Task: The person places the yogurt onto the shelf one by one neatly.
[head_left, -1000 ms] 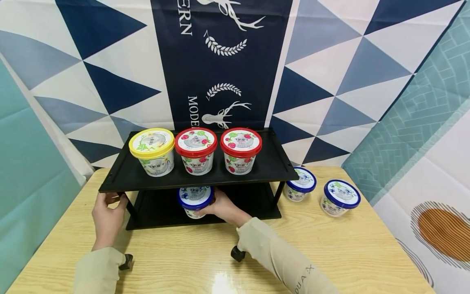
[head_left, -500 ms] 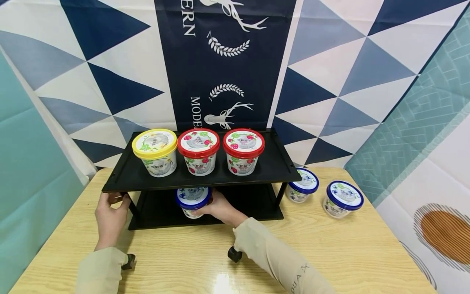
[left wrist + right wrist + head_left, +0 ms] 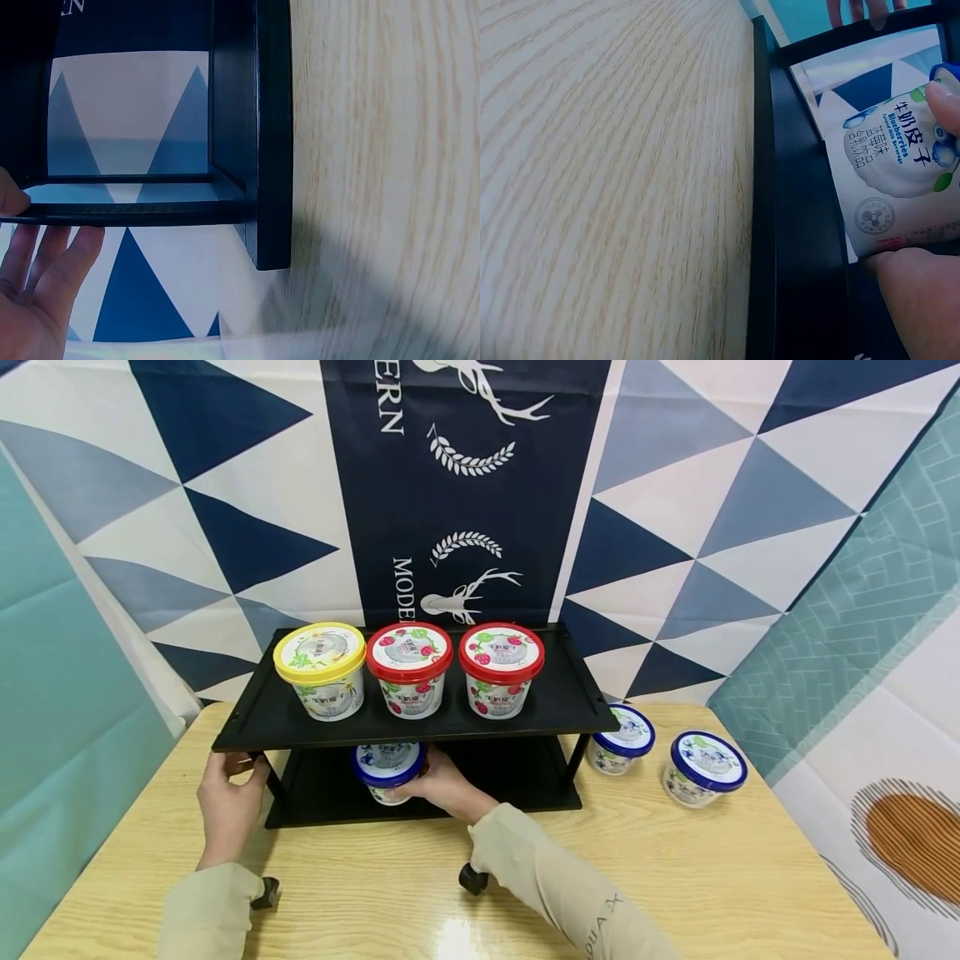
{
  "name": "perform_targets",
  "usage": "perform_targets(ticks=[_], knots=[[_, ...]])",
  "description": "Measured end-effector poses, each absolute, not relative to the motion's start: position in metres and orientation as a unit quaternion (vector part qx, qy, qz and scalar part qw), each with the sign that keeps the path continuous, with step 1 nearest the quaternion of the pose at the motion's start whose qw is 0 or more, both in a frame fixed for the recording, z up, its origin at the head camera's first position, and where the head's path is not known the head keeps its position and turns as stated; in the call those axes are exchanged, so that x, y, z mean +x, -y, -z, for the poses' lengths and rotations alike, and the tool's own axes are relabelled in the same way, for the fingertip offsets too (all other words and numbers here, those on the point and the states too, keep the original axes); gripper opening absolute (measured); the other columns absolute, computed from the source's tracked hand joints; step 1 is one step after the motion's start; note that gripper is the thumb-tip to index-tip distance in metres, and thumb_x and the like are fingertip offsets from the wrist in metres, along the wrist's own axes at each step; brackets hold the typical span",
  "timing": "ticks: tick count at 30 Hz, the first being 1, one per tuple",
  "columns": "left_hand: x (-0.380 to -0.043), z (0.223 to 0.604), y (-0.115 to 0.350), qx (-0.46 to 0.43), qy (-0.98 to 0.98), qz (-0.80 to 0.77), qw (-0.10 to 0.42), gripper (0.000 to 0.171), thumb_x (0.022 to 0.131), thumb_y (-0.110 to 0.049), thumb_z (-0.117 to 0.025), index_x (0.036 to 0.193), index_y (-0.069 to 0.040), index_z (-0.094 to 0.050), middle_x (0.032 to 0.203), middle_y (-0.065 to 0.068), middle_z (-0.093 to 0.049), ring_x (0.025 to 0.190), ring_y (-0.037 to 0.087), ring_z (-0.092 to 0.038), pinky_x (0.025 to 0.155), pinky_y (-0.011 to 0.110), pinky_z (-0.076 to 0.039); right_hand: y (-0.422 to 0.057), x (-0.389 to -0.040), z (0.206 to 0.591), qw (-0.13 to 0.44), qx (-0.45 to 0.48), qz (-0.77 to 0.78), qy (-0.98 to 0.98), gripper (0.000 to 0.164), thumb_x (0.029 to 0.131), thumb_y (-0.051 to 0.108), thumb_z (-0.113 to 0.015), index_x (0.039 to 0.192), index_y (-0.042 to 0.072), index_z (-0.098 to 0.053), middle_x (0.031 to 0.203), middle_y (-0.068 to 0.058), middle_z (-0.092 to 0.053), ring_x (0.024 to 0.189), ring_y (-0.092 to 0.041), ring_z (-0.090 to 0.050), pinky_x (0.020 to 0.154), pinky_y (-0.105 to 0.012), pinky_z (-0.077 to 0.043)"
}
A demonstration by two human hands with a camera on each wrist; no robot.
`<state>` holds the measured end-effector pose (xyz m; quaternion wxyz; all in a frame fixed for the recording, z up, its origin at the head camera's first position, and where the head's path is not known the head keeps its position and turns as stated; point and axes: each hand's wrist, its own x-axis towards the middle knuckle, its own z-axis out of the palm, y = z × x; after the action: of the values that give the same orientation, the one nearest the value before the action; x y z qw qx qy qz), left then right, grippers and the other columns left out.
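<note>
In the head view my right hand (image 3: pixel 450 787) grips a blue-lidded blueberry cup (image 3: pixel 386 762) inside the black two-tier rack, between the tiers. The cup's label (image 3: pixel 892 150) faces the right wrist camera, with thumb and finger on opposite sides of it. Whether its base touches the lower tier (image 3: pixel 487 777) is hard to tell. My left hand (image 3: pixel 231 806) holds the rack's front left leg (image 3: pixel 135 215), thumb on one side and fingers on the other. On the upper tier (image 3: pixel 300 739) stand a yellow-lidded cup (image 3: pixel 322 672) and two red-lidded cups, left (image 3: pixel 410 672) and right (image 3: pixel 501 672).
Two more blue-lidded cups stand on the wooden table (image 3: pixel 360 893) right of the rack, one close beside it (image 3: pixel 621 739) and another farther right (image 3: pixel 703 768). A patterned cloth (image 3: pixel 450 485) hangs behind the rack.
My right hand has moved the blueberry cup a little to the left along the lower tier. My left hand keeps its place on the leg. The head view has shifted slightly.
</note>
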<state>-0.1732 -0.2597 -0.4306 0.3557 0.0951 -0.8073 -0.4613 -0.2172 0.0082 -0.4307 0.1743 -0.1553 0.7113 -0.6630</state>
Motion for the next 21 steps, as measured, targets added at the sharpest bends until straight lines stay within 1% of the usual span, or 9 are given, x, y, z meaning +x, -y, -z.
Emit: perform_targets(ticks=[6,12,17,21], knots=[[-0.172,0.431,0.259,0.100,0.810,0.462,0.348,0.026,0.084,0.000,-0.059,0.110,-0.004,-0.056,0.084,-0.022,-0.047,0.077,-0.015,-0.046,0.072,0.020,-0.040,-0.007,-0.210,0.417,0.180,-0.160,0.656,-0.716,0.078,0.074,-0.002,-0.074,0.140,0.011,-0.035,0.134,-0.011,-0.050,0.124,-0.028,-0.049,0.104,-0.040,-0.042],[-0.173,0.431,0.261,0.095,0.809,0.459,0.354,0.028,0.084,0.001,-0.059,0.111,-0.004,-0.056,0.085,-0.022,-0.048,0.077,-0.016,-0.046,0.072,0.017,-0.040,-0.005,-0.201,0.405,0.182,-0.156,0.654,-0.717,0.076,0.075,-0.001,-0.074,0.139,0.011,-0.035,0.133,-0.011,-0.050,0.123,-0.027,-0.050,0.104,-0.039,-0.042],[-0.173,0.430,0.261,0.096,0.811,0.459,0.350,0.029,0.084,0.001,-0.059,0.112,-0.005,-0.056,0.086,-0.022,-0.048,0.077,-0.016,-0.046,0.073,0.022,-0.043,0.000,-0.206,0.412,0.184,-0.154,0.662,-0.710,0.078,0.074,-0.003,-0.074,0.140,0.013,-0.035,0.134,-0.010,-0.050,0.124,-0.027,-0.049,0.104,-0.040,-0.042],[-0.172,0.429,0.260,0.099,0.815,0.458,0.341,0.029,0.085,0.000,-0.059,0.113,-0.006,-0.056,0.089,-0.013,-0.052,0.078,-0.016,-0.046,0.073,0.023,-0.043,0.003,-0.215,0.427,0.183,-0.153,0.666,-0.707,0.080,0.073,-0.004,-0.075,0.140,0.016,-0.035,0.134,-0.009,-0.050,0.124,-0.027,-0.049,0.103,-0.040,-0.042]])
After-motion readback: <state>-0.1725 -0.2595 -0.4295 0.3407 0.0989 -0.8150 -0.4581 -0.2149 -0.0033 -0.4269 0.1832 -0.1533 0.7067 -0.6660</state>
